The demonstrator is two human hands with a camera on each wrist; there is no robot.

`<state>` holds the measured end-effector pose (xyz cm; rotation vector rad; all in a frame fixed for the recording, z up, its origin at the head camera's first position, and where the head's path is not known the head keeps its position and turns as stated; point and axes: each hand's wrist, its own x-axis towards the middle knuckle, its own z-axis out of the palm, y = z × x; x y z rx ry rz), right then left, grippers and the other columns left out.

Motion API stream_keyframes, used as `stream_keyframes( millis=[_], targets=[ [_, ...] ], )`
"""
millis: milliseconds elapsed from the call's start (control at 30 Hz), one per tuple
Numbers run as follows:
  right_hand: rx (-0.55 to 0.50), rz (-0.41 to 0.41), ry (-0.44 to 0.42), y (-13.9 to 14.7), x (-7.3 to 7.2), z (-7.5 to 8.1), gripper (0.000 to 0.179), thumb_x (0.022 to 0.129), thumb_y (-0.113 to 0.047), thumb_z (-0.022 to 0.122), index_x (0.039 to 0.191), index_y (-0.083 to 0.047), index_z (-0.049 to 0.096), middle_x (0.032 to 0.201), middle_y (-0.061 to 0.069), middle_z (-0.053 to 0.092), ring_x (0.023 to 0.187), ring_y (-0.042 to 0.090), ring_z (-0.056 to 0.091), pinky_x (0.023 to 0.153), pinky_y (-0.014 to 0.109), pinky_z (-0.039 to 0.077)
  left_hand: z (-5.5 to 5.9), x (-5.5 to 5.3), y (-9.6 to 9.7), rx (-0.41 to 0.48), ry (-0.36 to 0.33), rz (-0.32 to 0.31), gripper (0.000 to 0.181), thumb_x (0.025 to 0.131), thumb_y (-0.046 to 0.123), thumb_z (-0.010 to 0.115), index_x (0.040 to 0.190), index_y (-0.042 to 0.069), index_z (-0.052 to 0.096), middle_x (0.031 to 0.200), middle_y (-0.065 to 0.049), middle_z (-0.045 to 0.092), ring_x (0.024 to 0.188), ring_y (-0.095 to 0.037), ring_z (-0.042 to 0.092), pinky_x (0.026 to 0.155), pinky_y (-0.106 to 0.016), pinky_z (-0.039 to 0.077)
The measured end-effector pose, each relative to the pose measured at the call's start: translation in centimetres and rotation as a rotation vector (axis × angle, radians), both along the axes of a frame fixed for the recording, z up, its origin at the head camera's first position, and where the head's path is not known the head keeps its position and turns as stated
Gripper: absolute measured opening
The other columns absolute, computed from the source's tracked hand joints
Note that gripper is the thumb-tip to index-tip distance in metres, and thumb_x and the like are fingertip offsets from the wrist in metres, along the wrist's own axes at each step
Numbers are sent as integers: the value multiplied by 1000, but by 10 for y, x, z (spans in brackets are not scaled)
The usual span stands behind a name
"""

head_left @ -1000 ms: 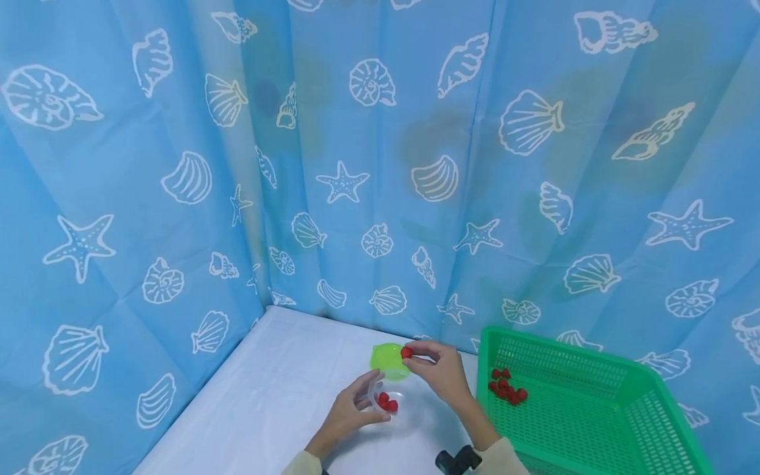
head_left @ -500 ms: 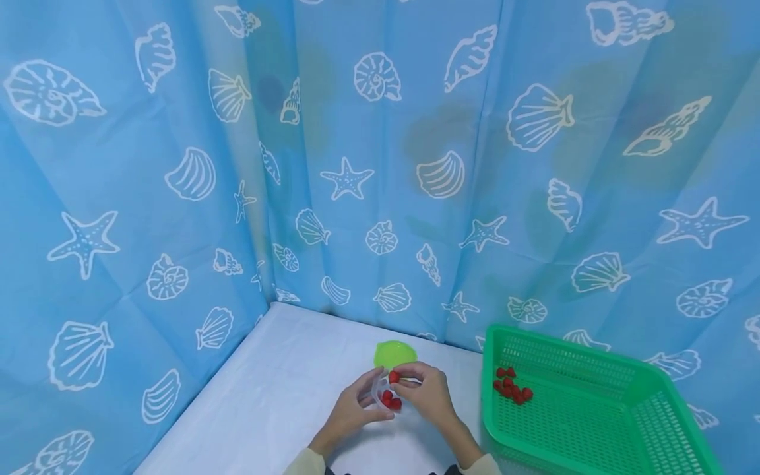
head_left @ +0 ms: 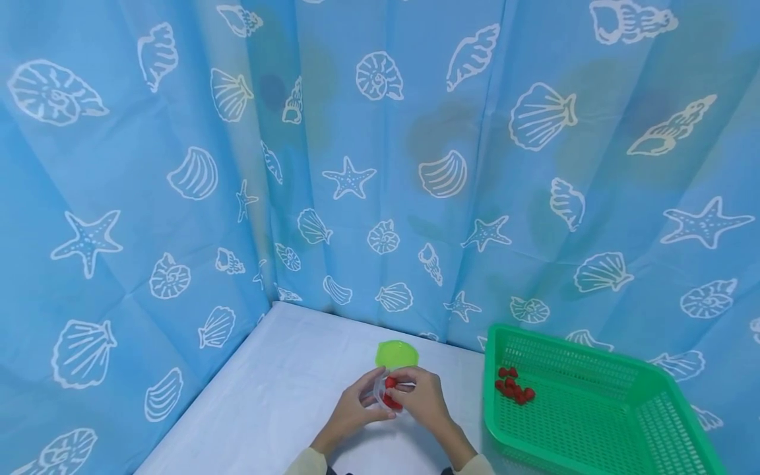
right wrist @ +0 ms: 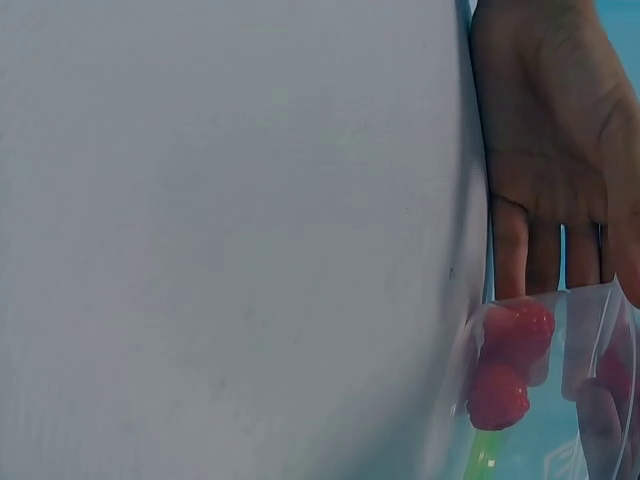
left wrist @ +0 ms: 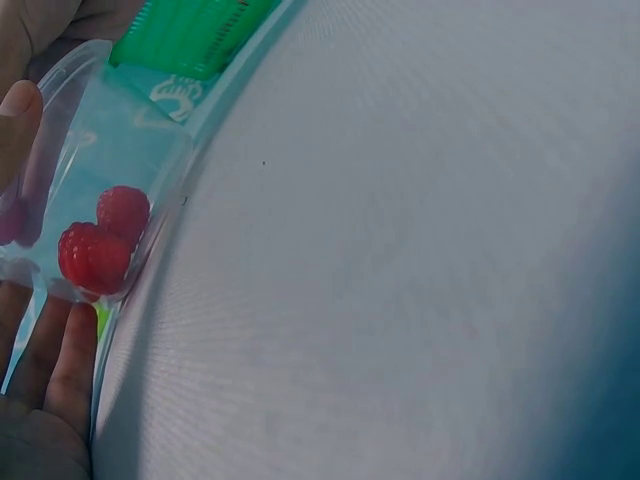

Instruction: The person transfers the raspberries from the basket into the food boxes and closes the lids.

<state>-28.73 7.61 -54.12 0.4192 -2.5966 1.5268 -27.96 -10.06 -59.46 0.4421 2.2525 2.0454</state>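
In the head view my left hand (head_left: 351, 410) grips a small clear plastic container (head_left: 380, 392) by its side, tilted above the white table. My right hand (head_left: 427, 398) is at the container's mouth and pinches a red raspberry (head_left: 390, 382) with thumb and fingers. More raspberries (left wrist: 95, 255) lie inside; two show against the clear wall in the left wrist view. The right wrist view also shows raspberries (right wrist: 500, 395) through the plastic, with the right palm above them. The right fingertips are partly hidden behind the container and its glare.
Just beyond the hands a bright green lid-like piece (head_left: 396, 353) lies on the white table (head_left: 285, 382). A green perforated basket (head_left: 582, 412) stands at the right, with several raspberries (head_left: 515, 389) in its left corner. Blue shell-patterned curtains (head_left: 380, 165) rise behind and at the left.
My right hand has moved left and down with the raspberry, from above the green piece to the container's mouth. My left hand keeps its hold on the container. The head view has shifted slightly.
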Motion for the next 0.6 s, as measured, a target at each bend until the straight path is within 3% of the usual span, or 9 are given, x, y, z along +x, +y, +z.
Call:
stream_keyframes(
  millis=[300, 600],
  targets=[
    [102, 23, 42, -7, -1, 0, 24, 79, -7, 81, 101, -13, 75, 95, -3, 71, 90, 14, 70, 73, 24, 58, 6, 4, 0, -9, 30, -6, 84, 77, 25, 85, 148, 12, 41, 148, -6, 45, 135, -26, 43, 101, -31, 46],
    [215, -2, 57, -13, 0, 2, 25, 76, -9, 84, 99, -10, 73, 92, 1, 72, 84, 14, 70, 71, 26, 59, 5, 4, 1, -42, 11, 14, 86, 76, 28, 85, 148, 14, 41, 149, -6, 44, 137, -28, 40, 102, -38, 46]
  ],
)
